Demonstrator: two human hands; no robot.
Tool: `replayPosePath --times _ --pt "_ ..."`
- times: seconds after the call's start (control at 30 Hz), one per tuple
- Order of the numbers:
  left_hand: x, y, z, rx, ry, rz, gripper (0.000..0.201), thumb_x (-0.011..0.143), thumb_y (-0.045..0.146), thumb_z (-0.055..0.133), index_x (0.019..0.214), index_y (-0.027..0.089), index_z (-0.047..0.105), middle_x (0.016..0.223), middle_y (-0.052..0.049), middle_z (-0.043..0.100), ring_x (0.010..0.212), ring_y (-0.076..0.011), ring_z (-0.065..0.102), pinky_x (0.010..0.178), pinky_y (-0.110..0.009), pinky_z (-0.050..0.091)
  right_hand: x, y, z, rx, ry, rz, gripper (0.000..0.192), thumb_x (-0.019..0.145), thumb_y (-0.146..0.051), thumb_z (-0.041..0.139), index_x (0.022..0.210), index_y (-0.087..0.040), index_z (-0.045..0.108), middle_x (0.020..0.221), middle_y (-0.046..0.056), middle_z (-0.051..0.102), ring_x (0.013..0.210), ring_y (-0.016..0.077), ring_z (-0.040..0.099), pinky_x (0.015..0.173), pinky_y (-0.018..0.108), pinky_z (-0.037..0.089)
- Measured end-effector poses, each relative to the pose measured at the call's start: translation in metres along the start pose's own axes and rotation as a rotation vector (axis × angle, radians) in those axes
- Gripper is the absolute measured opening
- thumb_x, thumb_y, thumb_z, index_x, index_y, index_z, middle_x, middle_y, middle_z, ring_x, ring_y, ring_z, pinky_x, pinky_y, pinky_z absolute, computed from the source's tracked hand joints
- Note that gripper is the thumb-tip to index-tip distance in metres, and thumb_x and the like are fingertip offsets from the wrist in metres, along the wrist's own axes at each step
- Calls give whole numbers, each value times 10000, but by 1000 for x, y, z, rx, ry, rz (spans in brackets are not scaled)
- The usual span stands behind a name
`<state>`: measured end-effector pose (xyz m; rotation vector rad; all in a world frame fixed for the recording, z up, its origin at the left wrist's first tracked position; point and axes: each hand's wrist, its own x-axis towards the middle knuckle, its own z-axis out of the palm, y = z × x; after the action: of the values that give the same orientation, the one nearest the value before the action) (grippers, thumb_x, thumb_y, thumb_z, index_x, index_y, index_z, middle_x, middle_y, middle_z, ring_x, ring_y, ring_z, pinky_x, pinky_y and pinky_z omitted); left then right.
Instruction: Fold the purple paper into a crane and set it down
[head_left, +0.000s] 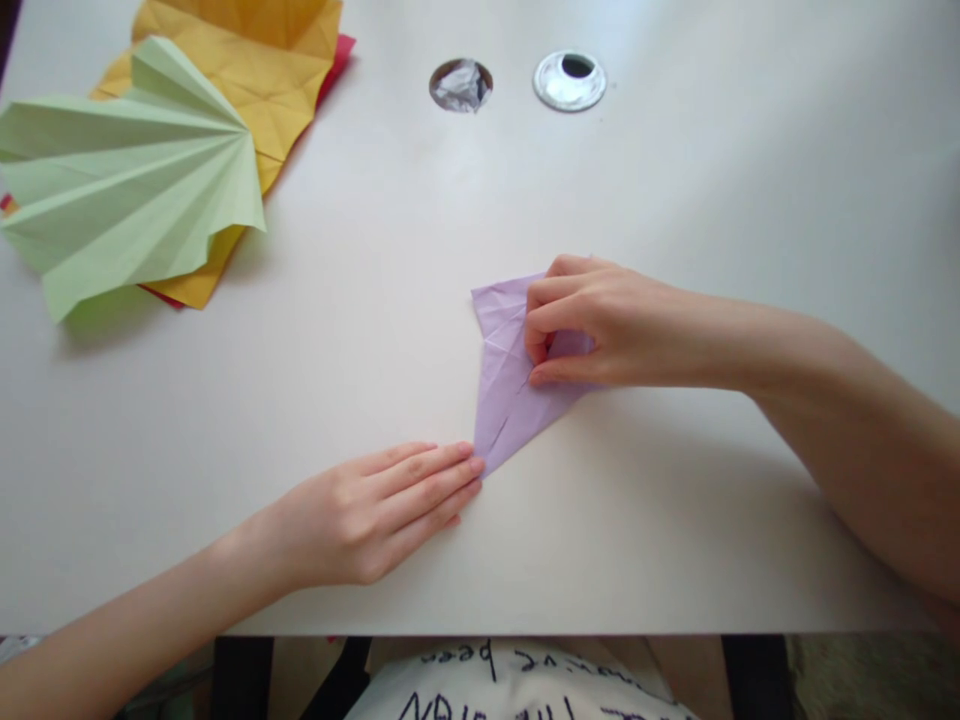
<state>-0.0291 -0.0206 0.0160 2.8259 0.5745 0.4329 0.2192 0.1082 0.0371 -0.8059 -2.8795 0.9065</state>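
Note:
A folded sheet of purple origami paper (pixel 504 385) lies on the white table, with creases and a dark slit between its layers, narrowing to a point towards me. My left hand (pixel 382 505) rests flat with its fingers stretched out, and the fingertips touch that lower point. Over the upper right part of the sheet is my right hand (pixel 592 320). Its fingers are curled, with thumb and forefinger closed on the paper at the slit. The right portion of the sheet is hidden beneath this hand.
At the upper left, a pleated light green paper (pixel 142 170) lies over a creased yellow-orange paper (pixel 262 80), with red paper (pixel 335 70) under it. A table hole (pixel 461 86) holds crumpled silvery material beside a round metal grommet (pixel 559 88). The table's front edge (pixel 525 632) is near my body.

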Motion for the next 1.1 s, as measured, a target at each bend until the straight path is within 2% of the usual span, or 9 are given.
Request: replayPosePath --times 0.23,0.6,0.83,0.97,1.1 --pt "2 -1 0 3 21 -1 305 839 110 543 1143 85 558 1180 -99 620 1185 -197 514 984 -321 489 -1 0 0 -14 18 -29 250 804 -372 554 640 -199 630 699 25 561 740 166 461 648 308 374" --pt "7 1 4 -21 40 -30 282 836 91 550 1115 51 570 1122 -105 642 1106 -212 565 936 -325 514 -2 2 2 -33 34 -50 250 810 -362 544 644 -197 632 709 25 563 743 163 465 619 294 380" --pt "6 1 5 -2 42 -32 274 842 94 538 1113 66 573 1126 -99 641 1114 -209 560 932 -331 514 -2 -1 0 -16 -1 -21 246 814 -348 533 641 -200 627 722 34 566 780 180 466 669 313 373" --pt "5 0 7 4 24 -53 295 835 104 553 1129 88 570 1207 -103 598 1192 -234 499 969 -364 487 -2 -1 0 -14 4 -16 260 812 -364 534 625 -201 614 708 30 552 775 178 456 655 305 370" --pt "5 0 8 -19 7 -72 318 859 143 529 1170 77 542 1236 -106 578 1216 -224 479 987 -360 477 -1 -3 -3 -1 -67 32 222 794 -338 542 641 -194 612 725 29 546 800 183 444 671 303 360"
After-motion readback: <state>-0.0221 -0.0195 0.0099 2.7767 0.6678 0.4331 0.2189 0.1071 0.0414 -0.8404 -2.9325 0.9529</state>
